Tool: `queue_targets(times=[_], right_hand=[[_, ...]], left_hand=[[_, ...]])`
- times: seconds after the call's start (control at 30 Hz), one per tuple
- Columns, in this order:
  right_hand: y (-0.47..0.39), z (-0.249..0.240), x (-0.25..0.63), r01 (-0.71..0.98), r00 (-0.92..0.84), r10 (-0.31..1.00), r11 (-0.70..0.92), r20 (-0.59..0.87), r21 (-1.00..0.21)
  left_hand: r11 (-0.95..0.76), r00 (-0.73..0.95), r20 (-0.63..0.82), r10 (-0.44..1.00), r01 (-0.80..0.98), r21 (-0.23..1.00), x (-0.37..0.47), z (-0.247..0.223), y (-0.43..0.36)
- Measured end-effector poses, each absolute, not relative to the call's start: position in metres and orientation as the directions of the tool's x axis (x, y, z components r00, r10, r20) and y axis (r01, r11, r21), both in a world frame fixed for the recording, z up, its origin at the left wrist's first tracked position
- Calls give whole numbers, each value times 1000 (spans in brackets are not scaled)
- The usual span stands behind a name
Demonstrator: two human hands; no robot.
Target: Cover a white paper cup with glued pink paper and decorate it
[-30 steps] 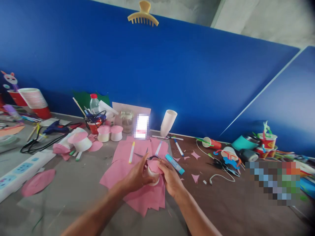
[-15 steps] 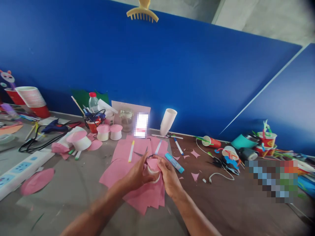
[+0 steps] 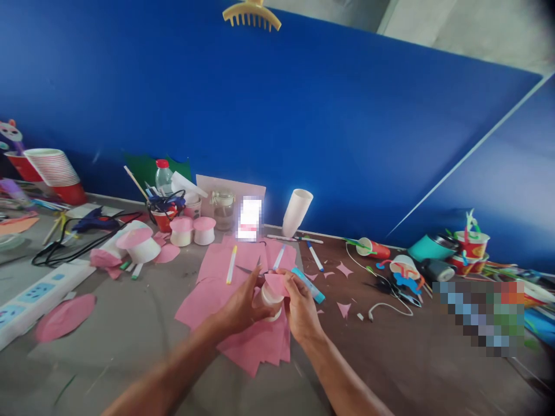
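Paper cups: a stack of them (image 3: 56, 173) leans at my far left, back by the blue wall (image 3: 260, 115).
Power strip: a white power strip (image 3: 39, 297) lies on the surface (image 3: 143, 346), a pink oval (image 3: 66, 318) just beside it.
Pink-topped cups: one (image 3: 150, 252) sits tilted; two smaller ones (image 3: 181, 236) stand side by side near the glass jar (image 3: 223, 212).
Pink sheets: overlapping sheets (image 3: 255, 346) spread on the surface, under my hands.
My left hand: this hand (image 3: 243, 306) is closed round the white cup (image 3: 271, 296), which I hold tilted above the sheets.
My right hand: this hand (image 3: 301, 300) pinches a pink piece (image 3: 274, 282) at the cup's upper end; whether the two touch, I cannot tell.
Blue tube: the tube (image 3: 319, 297) lies partly behind my right hand.
Scraps: small pink offcuts (image 3: 344, 270) are scattered right of the tube.
Teal bottle: it (image 3: 429, 248) lies on its side at far right.
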State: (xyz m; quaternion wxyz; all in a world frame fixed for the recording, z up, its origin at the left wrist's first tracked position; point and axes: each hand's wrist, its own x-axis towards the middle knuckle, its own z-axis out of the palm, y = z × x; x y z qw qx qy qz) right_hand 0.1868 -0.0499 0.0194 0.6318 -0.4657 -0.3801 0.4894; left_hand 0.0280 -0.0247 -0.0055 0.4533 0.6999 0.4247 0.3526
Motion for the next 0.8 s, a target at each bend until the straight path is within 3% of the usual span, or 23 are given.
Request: queue_targets(times=[0.17, 0.37, 0.57, 0.8], right_hand=[[-56, 25, 190, -26, 125, 973, 198, 193, -980], [-55, 20, 193, 89, 35, 947, 316, 320, -945], [-53, 19, 199, 294, -44, 898, 431, 438, -853], [-52, 19, 209, 367, -36, 896, 424, 443, -828]], left_hand=[[-282, 428, 145, 892, 276, 919, 27, -6, -25], [-294, 428, 145, 892, 304, 906, 27, -9, -23], [-288, 445, 140, 884, 283, 915, 27, -8, -23], [-255, 420, 120, 899, 282, 925, 25, -8, -24]])
